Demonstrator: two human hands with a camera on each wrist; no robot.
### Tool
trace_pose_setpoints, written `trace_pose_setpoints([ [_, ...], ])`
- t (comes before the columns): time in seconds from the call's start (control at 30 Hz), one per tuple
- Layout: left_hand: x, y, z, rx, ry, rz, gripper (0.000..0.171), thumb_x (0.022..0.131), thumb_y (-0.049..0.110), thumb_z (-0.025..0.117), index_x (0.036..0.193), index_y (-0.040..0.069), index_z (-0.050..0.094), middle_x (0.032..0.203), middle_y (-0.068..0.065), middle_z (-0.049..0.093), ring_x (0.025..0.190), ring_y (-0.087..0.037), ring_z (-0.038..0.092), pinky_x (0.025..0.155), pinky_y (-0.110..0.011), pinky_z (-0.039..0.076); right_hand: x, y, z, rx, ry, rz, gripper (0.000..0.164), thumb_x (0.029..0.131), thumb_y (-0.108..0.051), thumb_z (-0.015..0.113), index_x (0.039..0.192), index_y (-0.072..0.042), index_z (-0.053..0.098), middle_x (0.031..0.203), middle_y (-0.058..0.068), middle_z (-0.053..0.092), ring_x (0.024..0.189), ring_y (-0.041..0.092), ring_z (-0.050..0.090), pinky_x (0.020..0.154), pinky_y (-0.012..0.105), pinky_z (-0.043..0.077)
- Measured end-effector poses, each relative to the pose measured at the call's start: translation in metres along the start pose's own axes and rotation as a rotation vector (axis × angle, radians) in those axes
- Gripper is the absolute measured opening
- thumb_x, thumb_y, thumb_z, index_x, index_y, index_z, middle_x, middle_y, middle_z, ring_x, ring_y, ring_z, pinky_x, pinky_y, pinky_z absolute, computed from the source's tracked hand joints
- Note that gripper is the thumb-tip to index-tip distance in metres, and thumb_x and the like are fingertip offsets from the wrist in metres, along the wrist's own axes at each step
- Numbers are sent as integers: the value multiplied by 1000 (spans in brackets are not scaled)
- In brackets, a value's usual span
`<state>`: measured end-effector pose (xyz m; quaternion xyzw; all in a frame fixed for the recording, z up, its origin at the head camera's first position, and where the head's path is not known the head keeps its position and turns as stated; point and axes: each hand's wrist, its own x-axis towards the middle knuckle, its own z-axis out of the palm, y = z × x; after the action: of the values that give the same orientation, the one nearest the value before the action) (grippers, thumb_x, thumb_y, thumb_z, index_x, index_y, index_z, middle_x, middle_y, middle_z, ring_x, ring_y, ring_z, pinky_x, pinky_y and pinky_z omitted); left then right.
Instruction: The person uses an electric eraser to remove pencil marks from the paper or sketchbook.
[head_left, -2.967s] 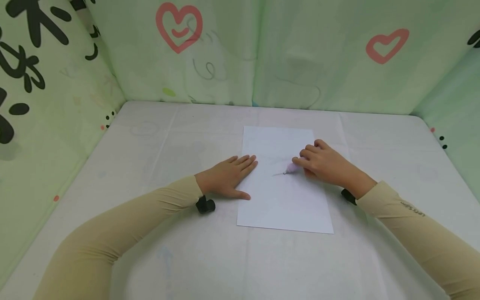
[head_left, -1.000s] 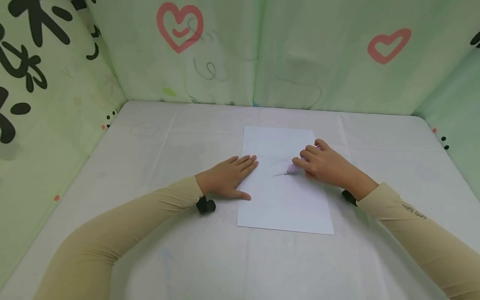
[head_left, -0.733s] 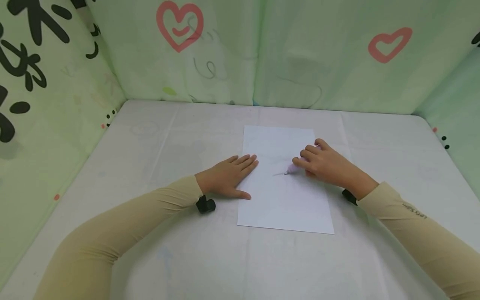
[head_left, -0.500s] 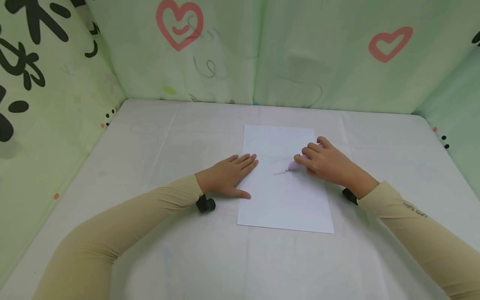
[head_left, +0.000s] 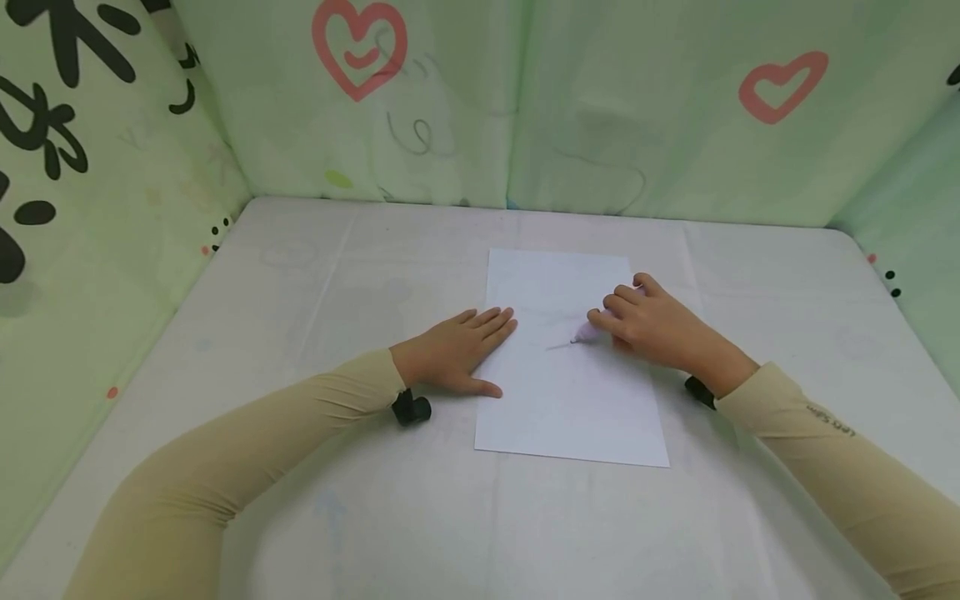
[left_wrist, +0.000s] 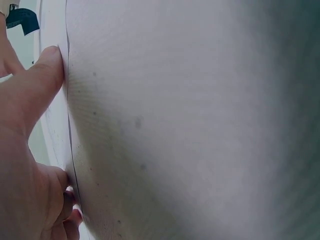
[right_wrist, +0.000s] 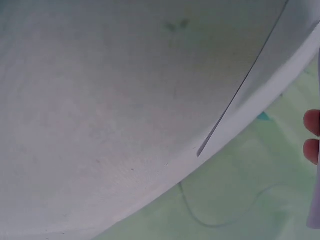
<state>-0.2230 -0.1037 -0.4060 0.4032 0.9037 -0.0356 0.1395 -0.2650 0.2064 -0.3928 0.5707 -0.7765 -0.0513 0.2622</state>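
A white sheet of paper [head_left: 562, 417] lies on the table. My left hand [head_left: 453, 354] rests with fingers spread across the paper's left edge; in the left wrist view its thumb [left_wrist: 50, 62] reaches that edge. My right hand [head_left: 648, 329] grips a pale purple pen [head_left: 587, 332] over the sheet's right half, the tip pointing left and down at the paper. A short thin grey line [head_left: 557, 346] runs left from the tip. Much of the pen is hidden by the fingers; its far end [right_wrist: 314, 215] shows at the right wrist view's edge, beside two fingertips [right_wrist: 311, 150].
A white cloth covers the table [head_left: 360, 508]. Behind it hangs a pale green curtain [head_left: 465, 125] with printed hearts, and similar cloth stands at both sides. A black wrist camera [head_left: 411, 408] sits under the left wrist, another [head_left: 699, 392] under the right.
The right hand and the pen have shifted slightly up and to the right, the tip with them. The left hand stays in place on the paper.
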Motion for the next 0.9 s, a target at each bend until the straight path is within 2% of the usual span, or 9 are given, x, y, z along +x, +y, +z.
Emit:
trace_pose_setpoints([
  [0.17, 0, 1, -1, -5, -7, -4, 97, 87, 68, 43, 152, 6, 4, 160, -9, 4, 148, -24, 6, 119, -43, 12, 0, 0, 1, 1, -2, 4, 35, 66, 0, 70, 97, -8, 56, 79, 8, 56, 73, 24, 51, 79, 46, 40],
  [0.37, 0, 1, -1, -4, -5, -5, 97, 87, 68, 43, 152, 6, 4, 160, -9, 3, 148, -24, 6, 119, -42, 12, 1, -1, 0, -32, -10, 28, 39, 64, -1, 74, 97, -8, 55, 80, 9, 57, 74, 24, 51, 78, 45, 40],
  [0.9, 0, 1, -1, 6, 0, -1, 97, 87, 68, 43, 152, 6, 5, 160, -10, 4, 148, -24, 6, 119, -43, 13, 0, -1, 1, 3, -16, -1, 41, 63, -2, 76, 98, -9, 56, 80, 8, 57, 75, 24, 52, 78, 45, 40],
])
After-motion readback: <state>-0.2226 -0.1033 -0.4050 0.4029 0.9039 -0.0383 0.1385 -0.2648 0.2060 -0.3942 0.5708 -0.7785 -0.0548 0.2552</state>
